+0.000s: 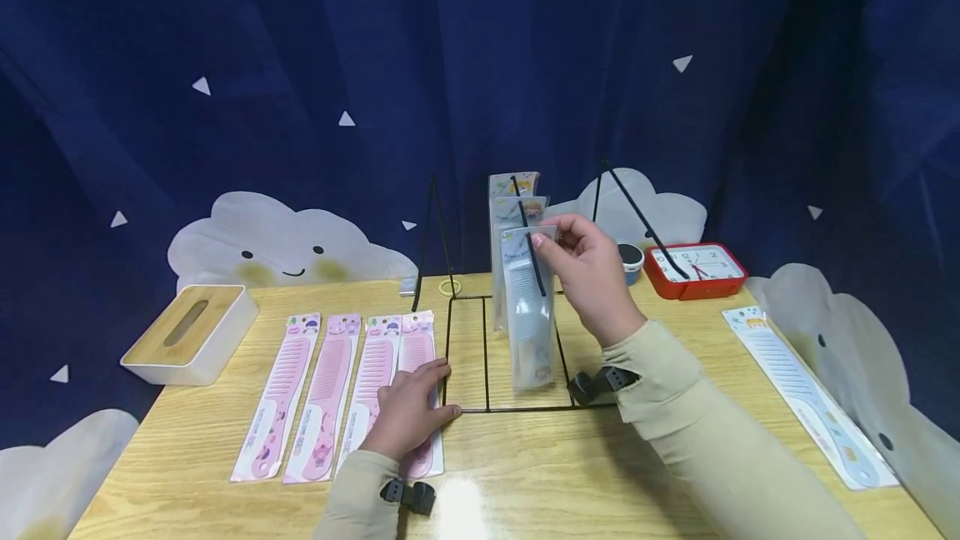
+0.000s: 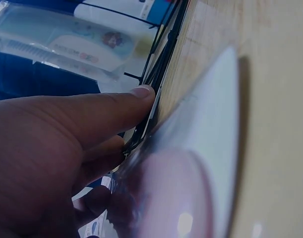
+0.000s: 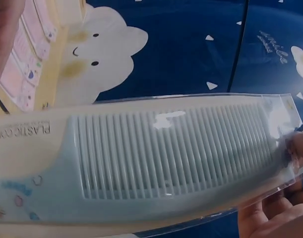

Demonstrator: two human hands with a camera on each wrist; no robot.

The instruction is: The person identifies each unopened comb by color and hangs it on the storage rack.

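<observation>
My right hand (image 1: 592, 273) pinches the top corner of a blue comb in clear packaging (image 1: 531, 307), which hangs upright at the front end of a black hook (image 1: 534, 261). Its teeth and lettering show large in the right wrist view, with the right fingertips (image 3: 299, 148) at the header. Behind it on the same hook hang other packaged combs (image 1: 517, 207), partly hidden. My left hand (image 1: 411, 408) holds the front left corner of the black wire rack (image 1: 486, 357), thumb (image 2: 136, 99) on the wire. A pink packaged comb (image 2: 176, 193) lies under and beside that hand.
Several pink packaged combs (image 1: 322, 398) lie left of the rack. Another blue packaged comb (image 1: 810, 398) lies at the right. A tissue box (image 1: 191, 336) stands far left; a red clock (image 1: 693, 269) and a small blue-and-white round item (image 1: 632, 261) stand behind right. Other hooks (image 1: 648, 223) jut forward.
</observation>
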